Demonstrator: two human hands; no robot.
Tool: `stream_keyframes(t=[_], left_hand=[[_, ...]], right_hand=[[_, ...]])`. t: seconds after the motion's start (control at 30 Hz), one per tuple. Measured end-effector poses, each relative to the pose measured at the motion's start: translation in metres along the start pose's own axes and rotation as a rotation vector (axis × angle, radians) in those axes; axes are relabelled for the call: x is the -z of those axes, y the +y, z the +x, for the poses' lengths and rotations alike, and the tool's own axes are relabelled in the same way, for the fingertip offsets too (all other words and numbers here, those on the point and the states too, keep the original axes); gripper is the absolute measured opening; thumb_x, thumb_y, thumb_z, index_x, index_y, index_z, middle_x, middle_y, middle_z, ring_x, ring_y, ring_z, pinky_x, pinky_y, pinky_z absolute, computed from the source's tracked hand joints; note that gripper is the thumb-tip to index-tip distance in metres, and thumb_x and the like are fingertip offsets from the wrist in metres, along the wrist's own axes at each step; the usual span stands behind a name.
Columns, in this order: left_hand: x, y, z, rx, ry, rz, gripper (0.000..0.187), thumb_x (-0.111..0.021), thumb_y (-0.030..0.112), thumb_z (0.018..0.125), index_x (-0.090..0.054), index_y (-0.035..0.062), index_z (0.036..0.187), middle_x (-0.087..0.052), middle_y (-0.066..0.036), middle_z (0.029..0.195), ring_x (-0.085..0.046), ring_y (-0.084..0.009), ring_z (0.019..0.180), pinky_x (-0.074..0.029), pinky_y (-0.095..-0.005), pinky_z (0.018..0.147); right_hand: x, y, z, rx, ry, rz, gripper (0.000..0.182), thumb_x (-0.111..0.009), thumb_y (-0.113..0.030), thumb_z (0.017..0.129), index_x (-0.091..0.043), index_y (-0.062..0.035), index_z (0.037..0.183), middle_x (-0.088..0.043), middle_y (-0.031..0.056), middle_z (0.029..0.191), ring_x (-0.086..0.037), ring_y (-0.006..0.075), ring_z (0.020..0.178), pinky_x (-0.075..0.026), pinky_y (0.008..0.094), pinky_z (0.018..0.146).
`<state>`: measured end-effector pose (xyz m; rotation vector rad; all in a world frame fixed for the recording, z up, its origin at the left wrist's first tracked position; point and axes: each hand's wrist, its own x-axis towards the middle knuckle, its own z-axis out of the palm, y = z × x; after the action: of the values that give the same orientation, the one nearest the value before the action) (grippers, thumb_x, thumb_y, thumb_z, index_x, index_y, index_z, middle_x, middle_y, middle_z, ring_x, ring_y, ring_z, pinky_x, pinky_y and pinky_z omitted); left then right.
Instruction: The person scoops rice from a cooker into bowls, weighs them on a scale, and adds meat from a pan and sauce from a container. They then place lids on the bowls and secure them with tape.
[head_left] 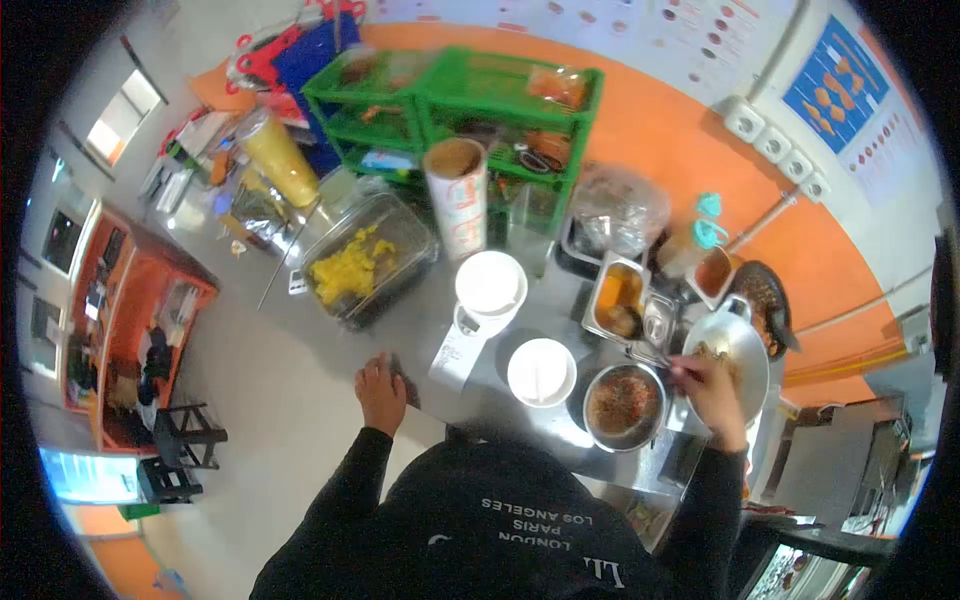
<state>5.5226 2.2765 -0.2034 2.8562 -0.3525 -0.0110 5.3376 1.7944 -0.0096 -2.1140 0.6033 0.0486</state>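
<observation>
My left hand (382, 393) rests on the near edge of the steel counter (470, 395), fingers curled over the edge, holding nothing that I can see. My right hand (712, 390) grips a thin metal utensil (652, 357) that points left above a round metal bowl (625, 405) of reddish-brown food. Behind that hand sits a larger steel bowl (735, 345). A white lidded cup (541, 372) stands just left of the food bowl, and a bigger white lidded tub (490, 285) stands beyond it.
A clear container of yellow pieces (365, 262) sits at the left. Metal trays (620, 300) with sauces, a tall paper cup (457, 195), a bagged item (617, 210) and a green rack (460, 110) line the back. A dark pan (768, 300) is at right.
</observation>
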Motion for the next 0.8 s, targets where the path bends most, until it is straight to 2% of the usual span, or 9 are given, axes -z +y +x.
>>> stream_keyframes(t=[0.1,0.2,0.3,0.33,0.43,0.47,0.57,0.67,0.8], left_hand=[[-0.011,-0.029,-0.019,0.026,0.025,-0.016,0.060,-0.056,0.019,0.088,-0.039,0.0040,0.143,-0.045,-0.016,0.129,-0.041,-0.0376,0.118,-0.035,-0.0517,0.101],[-0.009,-0.057,-0.042,0.053,0.032,-0.078,0.061,-0.056,0.019,0.088,-0.038,0.0045,0.144,-0.044,-0.015,0.131,-0.040,-0.0369,0.120,-0.035,-0.0514,0.100],[-0.011,-0.083,-0.065,0.088,0.074,-0.071,0.061,-0.056,0.019,0.088,-0.036,0.0045,0.145,-0.043,-0.015,0.131,-0.039,-0.0368,0.120,-0.035,-0.0510,0.100],[-0.012,-0.091,-0.071,0.099,0.093,-0.052,0.062,-0.056,0.019,0.089,-0.036,0.0046,0.145,-0.043,-0.015,0.131,-0.039,-0.0369,0.120,-0.035,-0.0509,0.100],[-0.015,-0.117,-0.083,0.108,0.119,-0.007,0.062,-0.056,0.019,0.089,-0.035,0.0041,0.145,-0.043,-0.015,0.130,-0.039,-0.0367,0.119,-0.036,-0.0510,0.099],[-0.014,-0.124,-0.085,0.117,0.111,0.010,0.062,-0.056,0.019,0.089,-0.035,0.0040,0.145,-0.043,-0.015,0.130,-0.039,-0.0366,0.118,-0.036,-0.0511,0.099],[-0.013,-0.139,-0.085,0.127,0.100,0.038,0.061,-0.056,0.018,0.089,-0.036,0.0035,0.145,-0.043,-0.016,0.129,-0.040,-0.0366,0.117,-0.036,-0.0515,0.099],[-0.006,-0.148,-0.078,0.090,0.116,0.023,0.061,-0.057,0.018,0.089,-0.036,0.0033,0.144,-0.044,-0.016,0.129,-0.040,-0.0367,0.117,-0.037,-0.0519,0.098],[-0.002,-0.154,-0.059,0.012,0.109,0.010,0.060,-0.056,0.018,0.089,-0.037,0.0030,0.144,-0.044,-0.016,0.128,-0.041,-0.0370,0.117,-0.036,-0.0519,0.099]], right_hand=[[-0.058,-0.040,0.043,0.048,-0.084,-0.021,0.023,-0.062,-0.011,0.092,-0.068,0.0014,0.110,-0.071,0.0158,0.086,-0.065,0.0165,0.079,-0.051,0.0312,0.074],[-0.114,-0.071,0.076,0.159,-0.073,-0.133,0.022,-0.060,-0.007,0.089,-0.068,0.0003,0.108,-0.069,0.0187,0.087,-0.067,0.0254,0.080,-0.052,0.0349,0.074],[-0.166,-0.062,0.103,0.478,0.121,-0.400,0.020,-0.056,-0.004,0.087,-0.069,-0.0009,0.102,-0.067,0.0195,0.087,-0.067,0.0328,0.082,-0.052,0.0409,0.073],[-0.177,-0.075,0.099,0.508,0.168,-0.457,0.023,-0.054,-0.002,0.084,-0.069,-0.0021,0.101,-0.064,0.0189,0.090,-0.064,0.0357,0.084,-0.051,0.0447,0.073],[-0.200,-0.094,0.091,0.508,0.209,-0.690,0.028,-0.053,-0.001,0.080,-0.067,-0.0027,0.105,-0.061,0.0171,0.092,-0.062,0.0350,0.087,-0.051,0.0445,0.074],[-0.207,-0.092,0.090,0.516,0.189,-0.699,0.034,-0.054,-0.001,0.078,-0.066,-0.0024,0.110,-0.058,0.0151,0.093,-0.061,0.0331,0.087,-0.051,0.0429,0.073],[-0.219,-0.097,0.084,0.543,0.299,-0.747,0.032,-0.054,0.002,0.080,-0.069,-0.0026,0.109,-0.057,0.0161,0.083,-0.060,0.0322,0.080,-0.050,0.0414,0.069],[-0.225,-0.100,0.078,0.534,0.331,-0.777,0.032,-0.055,0.000,0.081,-0.068,-0.0019,0.110,-0.056,0.0158,0.083,-0.059,0.0319,0.081,-0.050,0.0406,0.071],[-0.228,-0.093,0.072,0.517,0.347,-0.671,0.033,-0.055,0.001,0.082,-0.067,0.0001,0.112,-0.059,0.0162,0.084,-0.061,0.0328,0.078,-0.051,0.0404,0.068]])
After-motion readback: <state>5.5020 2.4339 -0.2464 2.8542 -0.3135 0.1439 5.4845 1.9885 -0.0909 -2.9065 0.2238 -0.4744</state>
